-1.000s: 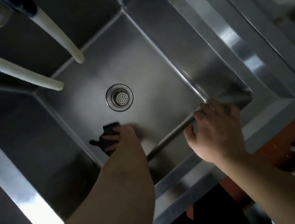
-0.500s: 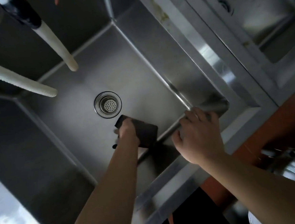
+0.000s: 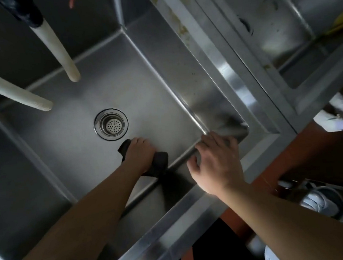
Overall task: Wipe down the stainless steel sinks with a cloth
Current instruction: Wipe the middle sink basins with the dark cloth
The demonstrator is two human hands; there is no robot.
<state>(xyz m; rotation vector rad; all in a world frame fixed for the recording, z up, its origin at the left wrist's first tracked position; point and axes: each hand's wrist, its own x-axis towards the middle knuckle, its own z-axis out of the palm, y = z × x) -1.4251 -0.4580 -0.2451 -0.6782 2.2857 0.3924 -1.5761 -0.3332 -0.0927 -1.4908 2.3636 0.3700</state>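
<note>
A stainless steel sink (image 3: 152,86) fills the head view, with a round strainer drain (image 3: 111,124) in its floor. My left hand (image 3: 140,152) reaches down to the sink floor just below the drain and grips a dark cloth (image 3: 159,161), which sticks out on both sides of the hand and lies against the steel. My right hand (image 3: 216,163) is to the right, fingers spread, resting on the near wall of the sink by its front right corner. It holds nothing.
Two white hose spouts (image 3: 57,48) (image 3: 13,91) hang over the sink's far left. A second basin (image 3: 281,28) lies to the right past a stained steel divider, and another basin (image 3: 15,162) to the left. White shoes (image 3: 319,200) stand on the floor at right.
My left hand has swept the cloth rightward across the sink floor, from the near left corner to just below the drain. My right hand keeps its place on the near wall.
</note>
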